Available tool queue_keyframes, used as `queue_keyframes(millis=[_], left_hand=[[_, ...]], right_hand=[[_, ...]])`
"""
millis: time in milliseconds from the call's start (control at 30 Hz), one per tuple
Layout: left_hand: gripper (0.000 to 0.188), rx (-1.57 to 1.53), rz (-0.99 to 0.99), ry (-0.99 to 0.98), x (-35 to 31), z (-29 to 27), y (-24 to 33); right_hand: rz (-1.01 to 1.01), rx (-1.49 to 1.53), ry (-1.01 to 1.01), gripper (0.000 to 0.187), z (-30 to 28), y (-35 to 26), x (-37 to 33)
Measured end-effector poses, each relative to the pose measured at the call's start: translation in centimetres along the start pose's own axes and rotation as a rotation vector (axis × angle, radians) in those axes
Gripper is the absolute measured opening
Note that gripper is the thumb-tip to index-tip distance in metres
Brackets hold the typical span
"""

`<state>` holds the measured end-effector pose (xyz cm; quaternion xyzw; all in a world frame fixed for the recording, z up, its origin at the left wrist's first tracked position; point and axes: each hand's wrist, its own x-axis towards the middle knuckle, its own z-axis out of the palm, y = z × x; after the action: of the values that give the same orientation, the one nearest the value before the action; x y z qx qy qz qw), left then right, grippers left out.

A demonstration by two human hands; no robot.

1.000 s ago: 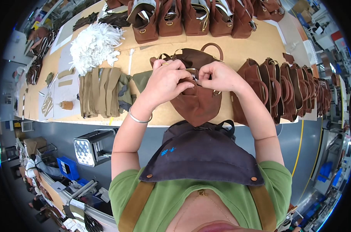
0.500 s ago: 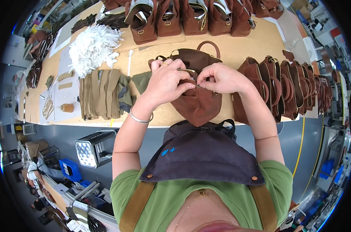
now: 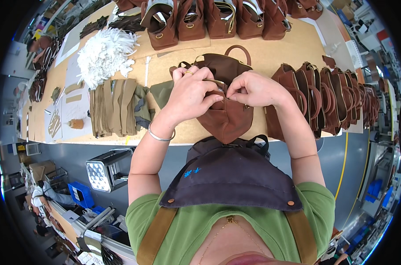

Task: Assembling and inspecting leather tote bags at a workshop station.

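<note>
A brown leather handbag point(image 3: 227, 117) sits at the table's front edge, its zippered mouth partly open and one rounded handle point(image 3: 238, 48) standing up at the far side. My left hand point(image 3: 193, 92) grips the near rim of the bag, thumb on the outside and fingers folded over beside the brass-coloured zipper point(image 3: 216, 82). At the same rim, just to the right, the fingertips of my right hand point(image 3: 255, 89) are pinched together by the zipper's end. Whatever lies between those fingertips is too small to make out.
Brown handbags point(image 3: 315, 101) stand in a packed row on the right, and more bags point(image 3: 192, 26) line the back. To the left lie folded olive-brown cloth strips point(image 3: 113, 108), a heap of white strips point(image 3: 105, 55) and a small amber-coloured pot point(image 3: 75, 124). A metal-framed stool point(image 3: 107, 170) stands below the table.
Both hands keep nearly the same place on the bag's rim. The right hand's fingers have shifted very slightly, and the bag's far side and handle have moved a little.
</note>
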<state>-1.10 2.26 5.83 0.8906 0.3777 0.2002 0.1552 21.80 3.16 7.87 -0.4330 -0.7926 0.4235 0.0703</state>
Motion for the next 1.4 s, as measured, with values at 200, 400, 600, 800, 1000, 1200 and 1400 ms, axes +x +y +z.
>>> queue_keyframes(millis=[200, 400, 600, 800, 1000, 1200, 1400], left_hand=[[0.016, 0.042, 0.0, 0.01, -0.1, 0.3, 0.3], [0.017, 0.054, -0.002, 0.02, -0.3, 0.2, 0.5], [0.018, 0.05, 0.004, 0.002, -0.3, 0.1, 0.6], [0.022, 0.048, 0.016, -0.041, 0.4, 0.0, 0.9], [0.022, 0.012, 0.016, -0.046, 0.9, 0.2, 0.6], [0.013, -0.172, 0.029, 0.026, 1.0, 0.4, -0.5], [0.011, -0.168, 0.005, 0.024, 1.3, 0.1, 0.1]], right_hand=[[-0.081, 0.003, -0.009, 0.012, 0.3, 0.5, 0.0], [-0.078, 0.029, -0.04, 0.011, 0.2, 0.6, -0.1], [-0.062, 0.104, -0.075, 0.011, 0.2, 0.9, -0.2], [-0.084, 0.24, -0.076, 0.01, 0.9, 2.2, -0.1], [0.055, 0.252, 0.031, 0.016, 1.5, 1.4, -0.4], [0.044, 0.292, 0.064, 0.017, 1.9, 2.1, -0.8], [-0.062, 0.538, 0.208, 0.007, 3.0, 3.8, -0.8]])
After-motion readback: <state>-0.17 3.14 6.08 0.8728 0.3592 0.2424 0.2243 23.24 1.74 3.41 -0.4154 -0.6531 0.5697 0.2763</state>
